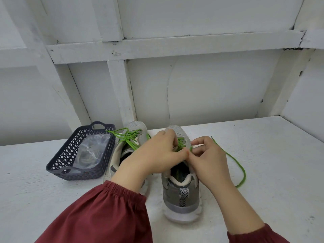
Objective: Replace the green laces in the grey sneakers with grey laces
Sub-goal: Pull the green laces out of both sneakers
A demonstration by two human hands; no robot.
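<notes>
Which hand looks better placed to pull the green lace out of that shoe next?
Probably the right hand: it pinches the green lace at the eyelets of the sneaker, and the loose length trails on its side. The left hand grips the sneaker's front, steadying it.

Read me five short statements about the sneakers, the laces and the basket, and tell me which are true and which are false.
1. The left hand and the right hand both grip the green lace on the right sneaker. True.
2. The basket stands right of the sneakers. False: it stands left of them.
3. A loose strand of green lace lies on the table, right of the right sneaker. True.
4. The left sneaker already has grey laces. False: it has green laces.
5. The basket holds nothing. False: a clear plastic bag lies in it.
</notes>
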